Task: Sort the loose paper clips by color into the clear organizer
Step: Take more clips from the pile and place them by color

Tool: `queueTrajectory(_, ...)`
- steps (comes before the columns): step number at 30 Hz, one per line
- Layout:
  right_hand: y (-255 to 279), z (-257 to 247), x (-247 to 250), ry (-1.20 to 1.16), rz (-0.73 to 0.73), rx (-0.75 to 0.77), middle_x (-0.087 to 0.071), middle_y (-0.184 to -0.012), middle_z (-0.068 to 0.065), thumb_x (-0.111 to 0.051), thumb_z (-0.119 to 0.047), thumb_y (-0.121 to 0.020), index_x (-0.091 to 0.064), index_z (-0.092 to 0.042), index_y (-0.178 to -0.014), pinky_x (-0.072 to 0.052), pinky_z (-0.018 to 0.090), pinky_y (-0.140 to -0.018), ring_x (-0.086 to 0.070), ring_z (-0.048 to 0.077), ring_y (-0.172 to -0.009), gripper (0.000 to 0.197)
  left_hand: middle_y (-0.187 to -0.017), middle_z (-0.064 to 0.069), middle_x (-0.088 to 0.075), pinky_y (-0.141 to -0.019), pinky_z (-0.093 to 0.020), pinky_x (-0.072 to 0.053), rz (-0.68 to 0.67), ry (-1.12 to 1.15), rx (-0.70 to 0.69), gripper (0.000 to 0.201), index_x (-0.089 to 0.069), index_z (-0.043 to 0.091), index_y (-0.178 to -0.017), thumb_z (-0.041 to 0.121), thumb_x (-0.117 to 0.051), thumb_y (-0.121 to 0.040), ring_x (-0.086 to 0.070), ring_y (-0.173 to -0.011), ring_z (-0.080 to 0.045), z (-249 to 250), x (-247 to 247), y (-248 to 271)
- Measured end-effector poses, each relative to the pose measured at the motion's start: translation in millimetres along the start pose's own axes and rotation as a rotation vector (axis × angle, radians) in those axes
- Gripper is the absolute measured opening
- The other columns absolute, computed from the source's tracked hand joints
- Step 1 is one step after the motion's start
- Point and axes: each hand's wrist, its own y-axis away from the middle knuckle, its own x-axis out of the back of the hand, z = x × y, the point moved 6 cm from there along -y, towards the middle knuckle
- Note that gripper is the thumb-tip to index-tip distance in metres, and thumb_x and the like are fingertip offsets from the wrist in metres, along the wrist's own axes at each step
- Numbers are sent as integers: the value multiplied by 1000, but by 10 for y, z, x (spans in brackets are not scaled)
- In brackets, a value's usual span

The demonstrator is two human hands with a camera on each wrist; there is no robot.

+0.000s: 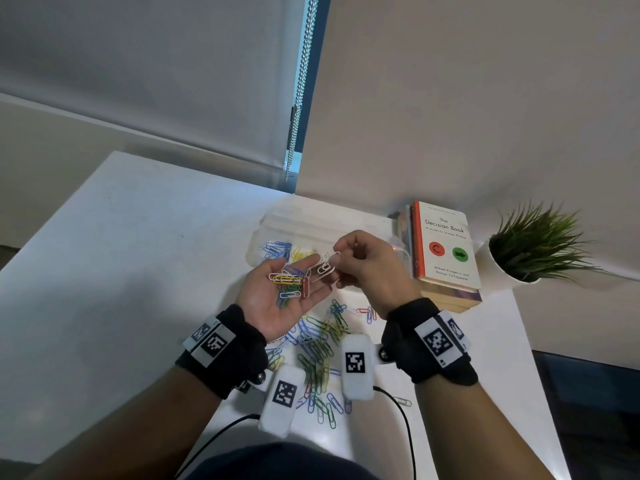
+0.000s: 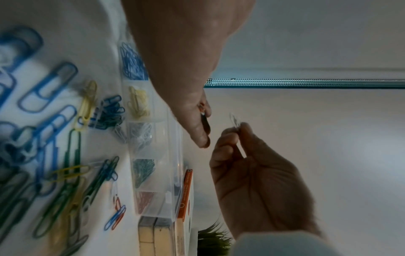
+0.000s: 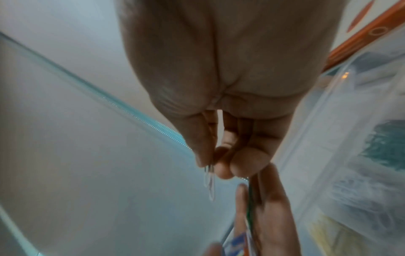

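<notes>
Head view: my left hand [image 1: 282, 299] lies palm up with its fingers straight, cradling a mixed bunch of clips [image 1: 289, 282] in yellow, white, blue, green and red. My right hand [image 1: 367, 268] pinches a few white clips [image 1: 325, 266] between thumb and fingertips, just over the left fingertips. Beyond both hands sits the clear organizer [image 1: 277, 223] on the white desk [image 1: 104, 271], with blue clips showing in one compartment. A loose pile of clips [image 1: 320, 344] is spread on the desk below my wrists. A stack of books [image 1: 446, 251] and a potted plant [image 1: 533, 251] stand to the right.

Left wrist view: the organizer [image 2: 173, 155] shows separate compartments of blue, yellow, white, green and red clips. The pile [image 2: 54, 155] lies beside it, blurred. My right hand [image 2: 258, 173] holds the white clips [image 2: 234, 119] up near my left fingertips [image 2: 200, 135].

Right wrist view: my right fingers [image 3: 221, 166] squeeze the white clips [image 3: 209, 183], which hang from the pinch. The left hand [image 3: 271, 207] is below, coloured clips on it, blurred.
</notes>
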Motion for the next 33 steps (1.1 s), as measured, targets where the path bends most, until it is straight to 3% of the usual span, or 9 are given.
queueTrajectory(3, -87, 20, 134, -52, 64, -35, -55, -66, 9, -57, 8, -87, -57, -4, -83, -50, 28, -53, -56, 20, -56, 13, -124, -29, -60, -98, -52, -48, 7, -17, -20, 48, -60, -6, -115, 28, -32, -97, -60, -112, -45, 60, 63, 2)
queueTrajectory(6, -208, 56, 261, 52, 141, -63, -58, -70, 9, -59, 5, -87, -58, -7, -80, -49, 28, -52, -57, 18, -55, 14, -123, -26, -62, -88, -54, -51, 17, -12, -50, 45, -60, -3, -116, 27, -34, -95, -61, -111, -43, 138, 154, -2)
queueTrajectory(13, -493, 212, 301, 479, 187, -69, -67, -76, 5, -62, -4, -86, -63, -12, -77, -53, 27, -59, -62, 16, -62, 13, -121, -25, -63, -93, -49, -51, 56, -10, -130, 50, -61, -3, -114, 30, -27, -97, -65, -106, -40, 246, 212, -18)
queueTrajectory(17, -551, 288, 238, 533, 153, -107, -68, -76, 2, -63, -6, -86, -64, -21, -71, -59, 40, -72, -65, 21, -70, 21, -122, -26, -62, -91, -47, -46, 78, -18, -142, 49, -60, -3, -116, 29, -27, -97, -65, -105, -40, 218, 138, -15)
queueTrajectory(22, -340, 50, 84, 605, 124, 65, -67, -74, -6, -66, -14, -82, -67, -22, -76, -51, 28, -70, -61, 13, -70, 10, -122, -26, -62, -94, -48, -46, 73, -8, -135, 50, -58, -3, -118, 30, -28, -97, -65, -106, -39, 177, 60, -19)
queueTrajectory(26, -83, -13, -273, 630, -36, 96, -70, -70, -3, -72, -22, -75, -67, -18, -72, -53, 31, -70, -65, 13, -69, 8, -105, -24, -68, -71, -38, -59, 61, 50, -123, 50, -60, -3, -117, 31, -29, -97, -72, -82, -31, 130, -21, -15)
queueTrajectory(30, 10, 63, -415, 807, -19, 63, -66, -77, 0, -72, -27, -74, -61, -19, -77, -52, 35, -68, -61, 18, -74, 14, -99, -22, -70, -56, -30, -57, 48, 42, -96, 49, -59, -3, -117, 31, -29, -98, -72, -74, -27, 91, -67, 31)
queueTrajectory(33, 58, 62, -465, 825, -15, 60, -66, -81, 3, -69, -20, -77, -58, -21, -75, -52, 35, -70, -62, 21, -78, 11, -104, -22, -70, -58, -29, -58, 42, 30, -73, 49, -60, -2, -118, 31, -29, -99, -72, -75, -26, 63, -50, 73)
